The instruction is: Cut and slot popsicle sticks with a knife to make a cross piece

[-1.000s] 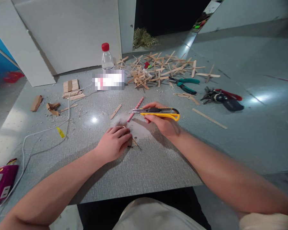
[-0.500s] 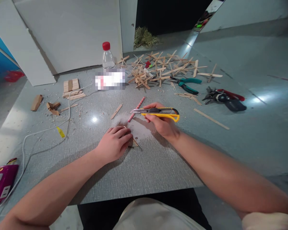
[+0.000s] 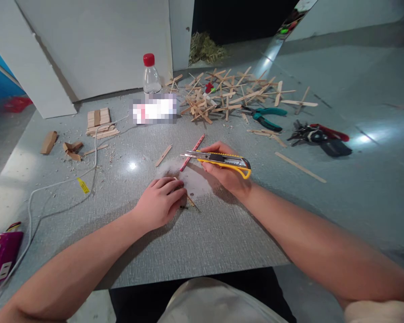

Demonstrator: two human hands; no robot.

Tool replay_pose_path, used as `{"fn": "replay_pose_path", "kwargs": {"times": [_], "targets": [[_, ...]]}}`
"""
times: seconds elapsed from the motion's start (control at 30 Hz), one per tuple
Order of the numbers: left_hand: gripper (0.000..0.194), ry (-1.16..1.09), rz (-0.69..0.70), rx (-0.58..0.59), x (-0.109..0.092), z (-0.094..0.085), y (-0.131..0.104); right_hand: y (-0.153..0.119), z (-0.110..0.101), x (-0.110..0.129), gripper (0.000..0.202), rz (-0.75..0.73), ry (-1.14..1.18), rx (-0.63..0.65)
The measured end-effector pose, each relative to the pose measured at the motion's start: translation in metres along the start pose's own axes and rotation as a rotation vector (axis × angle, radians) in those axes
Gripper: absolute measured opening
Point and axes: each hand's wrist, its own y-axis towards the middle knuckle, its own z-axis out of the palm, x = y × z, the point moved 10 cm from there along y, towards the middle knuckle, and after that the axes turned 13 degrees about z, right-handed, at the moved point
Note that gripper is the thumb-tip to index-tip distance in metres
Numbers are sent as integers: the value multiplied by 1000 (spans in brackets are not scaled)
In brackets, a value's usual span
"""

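My right hand (image 3: 225, 172) is closed round a yellow utility knife (image 3: 222, 159), its blade out and pointing left above the table. Under the blade lies a red patterned pencil (image 3: 192, 152). My left hand (image 3: 163, 199) rests low on the table, its fingers curled together over a thin wooden stick (image 3: 190, 200), one end of which pokes out on the right. The rest of that stick is hidden by the fingers. A short craft stick (image 3: 163, 155) lies just beyond my left hand.
Joined craft sticks (image 3: 229, 96) pile up at the back, near teal pliers (image 3: 267, 119) and a bottle (image 3: 151, 78). Right of them lies a dark tool with red handles (image 3: 323, 137). A white cable (image 3: 60, 177) runs along the left, past bundled sticks (image 3: 99, 121) and a purple device (image 3: 3, 258).
The knife has tilted, so its handle end sits lower and its blade tip has shifted slightly left. My left hand stays in place. The view has shifted slightly.
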Motion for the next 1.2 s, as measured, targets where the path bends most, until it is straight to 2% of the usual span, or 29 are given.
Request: {"fn": "replay_pose_path", "kwargs": {"times": [0.43,0.63,0.83,1.0,1.2], "targets": [[30,16,6,7,0,1,-1,-4,-5,7,7,-41,-75,-56],[30,15,11,3,-1,-1,0,0,1,-6,12,59,82,2],[30,32,7,24,-1,1,-1,10,11,-25,23,60,137,115],[30,44,12,7,-4,-4,1,12,9,-29,15,117,173,84],[30,35,2,22,-4,-4,2,6,8,-28,19,167,189,89]]}}
